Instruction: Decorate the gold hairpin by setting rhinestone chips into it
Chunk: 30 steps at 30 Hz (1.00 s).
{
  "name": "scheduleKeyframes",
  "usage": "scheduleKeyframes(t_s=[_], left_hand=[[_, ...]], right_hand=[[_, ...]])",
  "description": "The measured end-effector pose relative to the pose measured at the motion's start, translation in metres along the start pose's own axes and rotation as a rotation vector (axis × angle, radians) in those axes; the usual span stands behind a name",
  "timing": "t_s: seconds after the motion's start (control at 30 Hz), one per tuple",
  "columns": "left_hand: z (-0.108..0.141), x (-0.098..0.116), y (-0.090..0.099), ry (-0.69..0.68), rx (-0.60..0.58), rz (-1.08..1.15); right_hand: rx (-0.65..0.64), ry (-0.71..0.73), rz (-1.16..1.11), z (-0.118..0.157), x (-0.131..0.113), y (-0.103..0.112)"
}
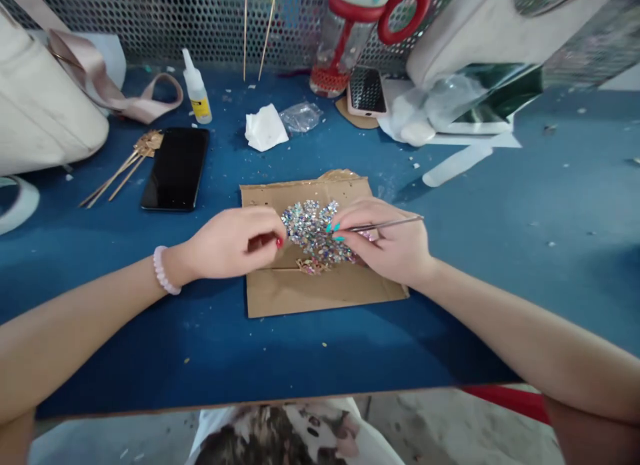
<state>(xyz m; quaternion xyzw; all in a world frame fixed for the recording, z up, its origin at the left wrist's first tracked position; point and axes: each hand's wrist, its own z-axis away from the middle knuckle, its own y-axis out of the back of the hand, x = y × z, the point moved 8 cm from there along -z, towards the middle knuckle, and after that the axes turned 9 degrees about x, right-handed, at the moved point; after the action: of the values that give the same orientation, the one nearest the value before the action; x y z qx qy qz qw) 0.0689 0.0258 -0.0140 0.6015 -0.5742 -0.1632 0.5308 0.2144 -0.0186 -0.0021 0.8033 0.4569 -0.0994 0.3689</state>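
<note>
My right hand (395, 242) pinches thin metal tweezers (395, 222), whose tip points down into a heap of small glittering gems (313, 228). At the left edge of that heap is my left hand (237, 242), its fingers curled and closed; whatever it may hold is too small or hidden. Under the gems lies a piece of brown cardboard (300, 298). A small decorated piece on a thin stick (313, 266) rests on the cardboard just below the heap.
A black phone (176, 168), wooden sticks (123, 173) and a glue bottle (197, 92) lie or stand at the left. Behind the cardboard are white tissue (266, 128) and clear plastic (301, 117). Farther right are a cup (335, 48), another phone (367, 92) and plastic packets (450, 98).
</note>
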Motion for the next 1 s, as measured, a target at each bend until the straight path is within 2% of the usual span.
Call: scheduleKeyframes(t_s=[0.13, 0.3, 0.4, 0.57, 1.0], left_hand=[[0.004, -0.041, 0.037, 0.217, 0.296, -0.259], [0.021, -0.087, 0.074, 0.431, 0.437, -0.494], [0.028, -0.101, 0.082, 0.535, 0.432, -0.580], [0.023, -0.112, 0.081, 0.629, 0.358, -0.635], [0.010, -0.119, 0.085, 0.736, 0.310, -0.745]], right_hand=[[0.055, -0.051, 0.073, 0.005, 0.009, 0.007], [0.099, -0.070, 0.127, 0.006, 0.014, 0.014], [0.106, -0.059, 0.134, 0.004, 0.015, 0.015], [0.087, -0.045, 0.134, 0.002, 0.015, 0.012], [0.060, -0.078, 0.138, 0.002, 0.018, 0.009]])
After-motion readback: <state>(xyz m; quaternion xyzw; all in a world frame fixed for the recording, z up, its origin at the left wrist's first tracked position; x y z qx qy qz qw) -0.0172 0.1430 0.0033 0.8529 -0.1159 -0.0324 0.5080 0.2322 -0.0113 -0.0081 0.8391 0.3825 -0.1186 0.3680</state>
